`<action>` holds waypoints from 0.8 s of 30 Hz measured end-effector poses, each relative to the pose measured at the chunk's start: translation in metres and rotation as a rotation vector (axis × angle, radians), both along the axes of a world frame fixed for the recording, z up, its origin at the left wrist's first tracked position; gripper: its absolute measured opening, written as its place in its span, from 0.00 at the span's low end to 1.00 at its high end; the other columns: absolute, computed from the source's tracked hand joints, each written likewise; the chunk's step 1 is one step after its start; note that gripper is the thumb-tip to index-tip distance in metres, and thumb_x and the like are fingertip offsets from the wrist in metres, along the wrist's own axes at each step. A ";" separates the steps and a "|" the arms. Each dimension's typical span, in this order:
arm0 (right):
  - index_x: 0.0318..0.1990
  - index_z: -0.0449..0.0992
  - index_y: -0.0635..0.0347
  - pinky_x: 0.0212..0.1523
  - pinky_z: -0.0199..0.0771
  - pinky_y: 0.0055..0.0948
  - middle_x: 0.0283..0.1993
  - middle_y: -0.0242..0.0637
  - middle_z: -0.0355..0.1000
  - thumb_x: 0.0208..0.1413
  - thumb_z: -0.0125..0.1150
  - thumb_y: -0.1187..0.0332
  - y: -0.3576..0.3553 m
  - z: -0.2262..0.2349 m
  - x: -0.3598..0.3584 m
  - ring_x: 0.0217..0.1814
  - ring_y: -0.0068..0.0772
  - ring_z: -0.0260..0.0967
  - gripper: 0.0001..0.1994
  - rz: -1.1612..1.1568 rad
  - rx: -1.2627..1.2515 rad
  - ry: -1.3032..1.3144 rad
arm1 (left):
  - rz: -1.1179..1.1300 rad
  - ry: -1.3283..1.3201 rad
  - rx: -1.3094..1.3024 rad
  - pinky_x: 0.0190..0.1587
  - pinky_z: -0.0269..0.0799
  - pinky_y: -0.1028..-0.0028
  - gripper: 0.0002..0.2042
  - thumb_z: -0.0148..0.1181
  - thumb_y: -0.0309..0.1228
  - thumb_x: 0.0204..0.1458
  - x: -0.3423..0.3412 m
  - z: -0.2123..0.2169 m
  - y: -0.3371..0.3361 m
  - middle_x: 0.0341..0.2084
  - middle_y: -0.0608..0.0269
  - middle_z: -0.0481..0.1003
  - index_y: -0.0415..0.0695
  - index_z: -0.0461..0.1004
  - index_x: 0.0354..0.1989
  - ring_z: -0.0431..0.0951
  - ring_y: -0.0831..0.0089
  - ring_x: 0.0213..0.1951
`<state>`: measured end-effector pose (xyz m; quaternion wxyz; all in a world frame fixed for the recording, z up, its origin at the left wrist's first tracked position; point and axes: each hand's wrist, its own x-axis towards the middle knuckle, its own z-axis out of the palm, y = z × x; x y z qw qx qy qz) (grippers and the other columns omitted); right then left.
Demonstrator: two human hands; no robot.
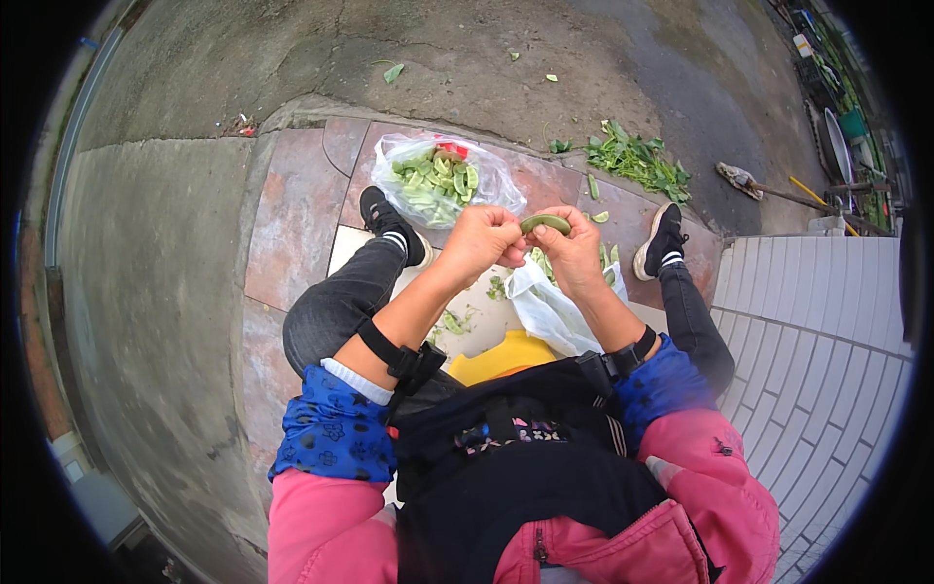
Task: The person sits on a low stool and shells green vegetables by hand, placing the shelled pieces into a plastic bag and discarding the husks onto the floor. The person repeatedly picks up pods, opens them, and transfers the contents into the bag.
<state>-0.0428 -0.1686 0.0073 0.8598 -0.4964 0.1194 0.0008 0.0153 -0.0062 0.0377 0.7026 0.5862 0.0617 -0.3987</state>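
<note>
A flat green bean pod (547, 224) lies between the thumb and fingers of my right hand (576, 251), held up in front of me. My left hand (482, 241) is closed in a pinch right beside the pod's left end; whatever sits between its fingertips is too small to make out. Beyond my left hand, a clear plastic bag (394, 154) lies open with many green pods (433, 180) in it and something red at its far side. Below my right hand, a white plastic bag (545, 307) holds more pods, partly hidden by the hand.
A heap of green leaves and stems (637, 161) lies at the tiles' far edge, right of the middle. Green scraps (452, 321) are scattered between my feet. Something yellow (501, 358) is near my lap. A white tiled surface (808, 360) stands at the right; a long-handled tool (769, 185) lies beyond.
</note>
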 end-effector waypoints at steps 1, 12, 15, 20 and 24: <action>0.42 0.71 0.66 0.44 0.78 0.31 0.40 0.42 0.75 0.53 0.61 0.79 0.000 0.001 -0.002 0.40 0.30 0.75 0.10 -0.001 -0.003 0.016 | -0.009 -0.001 -0.015 0.30 0.81 0.71 0.04 0.53 0.23 0.54 -0.001 -0.001 -0.001 0.24 0.62 0.74 0.36 0.73 0.34 0.74 0.78 0.21; 0.39 0.75 0.64 0.30 0.68 0.20 0.36 0.31 0.71 0.54 0.64 0.75 -0.030 0.018 0.007 0.32 0.17 0.66 0.07 0.315 -0.608 -0.123 | -0.051 -0.028 -0.033 0.30 0.81 0.72 0.04 0.52 0.22 0.53 0.000 -0.007 0.002 0.23 0.64 0.72 0.36 0.73 0.35 0.71 0.80 0.19; 0.41 0.74 0.62 0.21 0.63 0.17 0.34 0.31 0.71 0.56 0.62 0.73 -0.041 0.029 0.011 0.29 0.16 0.65 0.07 0.116 -0.035 0.040 | -0.220 -0.260 0.191 0.28 0.79 0.73 0.06 0.52 0.24 0.53 -0.004 -0.014 0.004 0.20 0.62 0.75 0.35 0.75 0.29 0.75 0.78 0.19; 0.45 0.72 0.60 0.21 0.65 0.16 0.33 0.32 0.72 0.58 0.60 0.71 -0.053 0.042 0.021 0.25 0.19 0.68 0.09 0.033 -0.085 -0.040 | -0.674 -0.546 0.524 0.26 0.74 0.76 0.11 0.56 0.30 0.54 -0.008 -0.015 0.011 0.17 0.62 0.77 0.36 0.77 0.24 0.77 0.76 0.18; 0.44 0.71 0.62 0.25 0.70 0.18 0.33 0.32 0.72 0.58 0.60 0.71 -0.050 0.041 0.016 0.26 0.20 0.69 0.09 0.195 -0.295 -0.061 | -0.287 -0.077 -0.098 0.36 0.79 0.76 0.12 0.53 0.29 0.59 -0.002 -0.004 0.004 0.34 0.62 0.77 0.35 0.73 0.47 0.78 0.77 0.30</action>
